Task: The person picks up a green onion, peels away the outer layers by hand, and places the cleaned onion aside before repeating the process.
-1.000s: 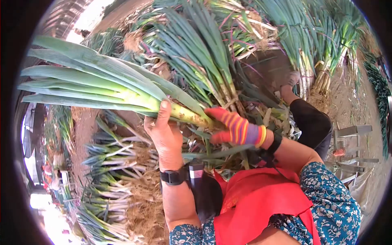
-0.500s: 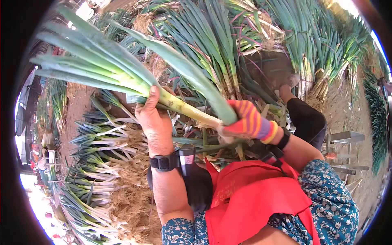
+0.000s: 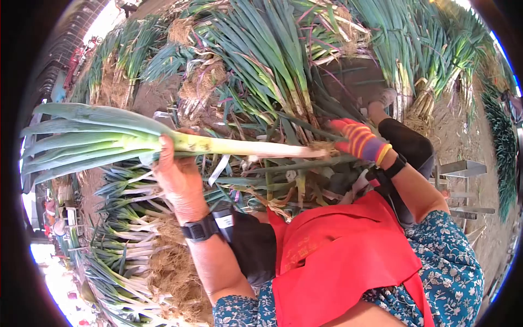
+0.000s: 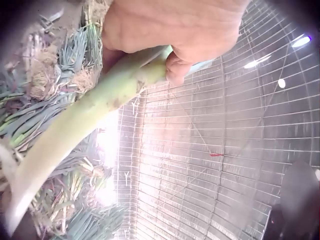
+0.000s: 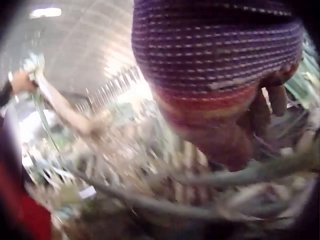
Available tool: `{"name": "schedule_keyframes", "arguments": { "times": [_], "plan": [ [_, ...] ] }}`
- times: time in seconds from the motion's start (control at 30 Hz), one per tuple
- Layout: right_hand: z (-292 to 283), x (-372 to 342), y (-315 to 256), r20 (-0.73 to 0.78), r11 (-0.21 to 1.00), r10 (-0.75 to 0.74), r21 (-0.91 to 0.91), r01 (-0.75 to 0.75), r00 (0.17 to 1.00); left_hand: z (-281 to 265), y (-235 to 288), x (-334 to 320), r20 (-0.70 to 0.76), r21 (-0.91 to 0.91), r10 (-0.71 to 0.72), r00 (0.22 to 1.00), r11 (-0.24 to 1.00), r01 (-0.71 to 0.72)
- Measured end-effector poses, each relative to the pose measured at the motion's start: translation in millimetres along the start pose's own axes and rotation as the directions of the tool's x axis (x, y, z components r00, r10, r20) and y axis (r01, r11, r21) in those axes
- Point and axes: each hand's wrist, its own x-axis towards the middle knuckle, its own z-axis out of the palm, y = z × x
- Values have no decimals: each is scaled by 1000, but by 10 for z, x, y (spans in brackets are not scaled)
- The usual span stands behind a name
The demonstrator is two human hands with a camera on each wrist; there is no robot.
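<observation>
A thick leek point(image 3: 245, 147) lies nearly level in the head view, green leaves to the left and roots to the right. My bare left hand point(image 3: 177, 177) grips it where the leaves begin to fan out; the left wrist view shows this hand point(image 4: 175, 30) curled round the stem point(image 4: 90, 110). Close beside the root end is my right hand point(image 3: 362, 143) in a striped glove, its fingers extended and holding nothing visible. In the right wrist view the gloved hand point(image 5: 215, 75) is apart from the leek point(image 5: 62, 107).
Rows of leeks point(image 3: 131, 240) with matted roots point(image 3: 180, 272) lie at lower left. More bundles stand at the top point(image 3: 267, 60) and upper right point(image 3: 400, 60). Loose leaves point(image 3: 294, 180) litter the ground before the red apron point(image 3: 338, 245). A metal frame point(image 3: 463, 169) is at right.
The long leaf bent back under my right hand is off the leek. My left hand has moved left and down, levelling the leek, while my gloved hand has moved right, off the stem.
</observation>
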Motion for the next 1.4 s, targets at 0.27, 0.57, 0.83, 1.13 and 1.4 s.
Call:
{"name": "schedule_keyframes", "arguments": {
  "times": [0.27, 0.57, 0.83, 1.13, 1.4],
  "plan": [
    [-267, -12, -1202, 672, 270, -301, 740, -615, 677, 49, 85, -123, 138, -214, -180, 974, 955, 206],
    [-102, -114, -1033, 266, 712, 105, 653, -259, 958, 267, -204, -58, 10, -83, -154, 988, 985, 154],
    [-32, 87, -1012, -66, 925, 219, 331, -186, 974, 694, -487, -312, -86, 231, -334, 939, 910, 345],
    [-259, 59, -494, 3, 839, 126, 533, -108, 992, 641, -979, -552, 500, 787, -499, 707, 602, -132],
    [-396, -118, -395, 557, 664, 102, 579, -473, 824, 232, -600, -33, 105, -328, -390, 915, 855, 402]
  ]
}}
